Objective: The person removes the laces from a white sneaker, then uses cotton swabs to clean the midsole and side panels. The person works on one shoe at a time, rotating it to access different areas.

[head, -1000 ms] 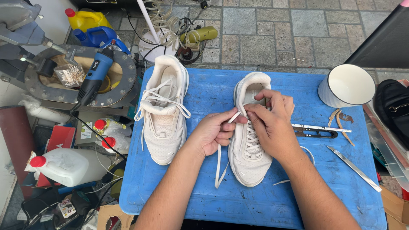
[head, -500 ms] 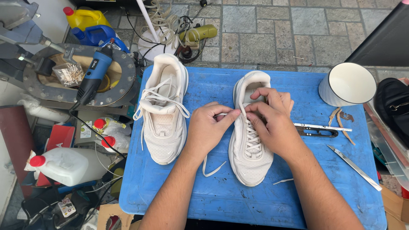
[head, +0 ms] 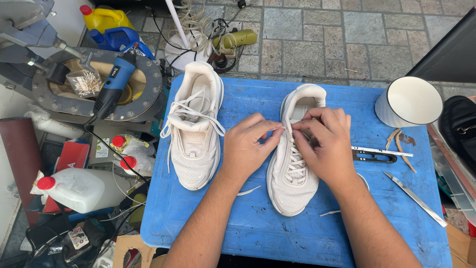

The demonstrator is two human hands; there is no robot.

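Two white sneakers lie on a blue table point(head: 307, 238). Both my hands work over the right sneaker point(head: 292, 183). My left hand point(head: 250, 144) pinches a white lace point(head: 278, 129) near the shoe's upper eyelets. My right hand point(head: 325, 141) grips the same lace from the other side, fingertips almost touching the left hand's. Loose lace ends point(head: 248, 190) trail on the table beside the shoe. The left sneaker point(head: 196, 129) sits untouched with its laces loose and spread.
A white mug point(head: 409, 101) stands at the table's far right, with thread snips point(head: 379, 154) and a metal blade point(head: 414, 198) near it. Left of the table are a blue rotary tool point(head: 114, 82), white jugs with red caps point(head: 79, 188) and cables. A black bag point(head: 461, 129) sits at the right edge.
My left hand moved up from the shoe's side to the upper eyelets and met my right hand. The hanging lace was drawn in, so less of it trails on the table.
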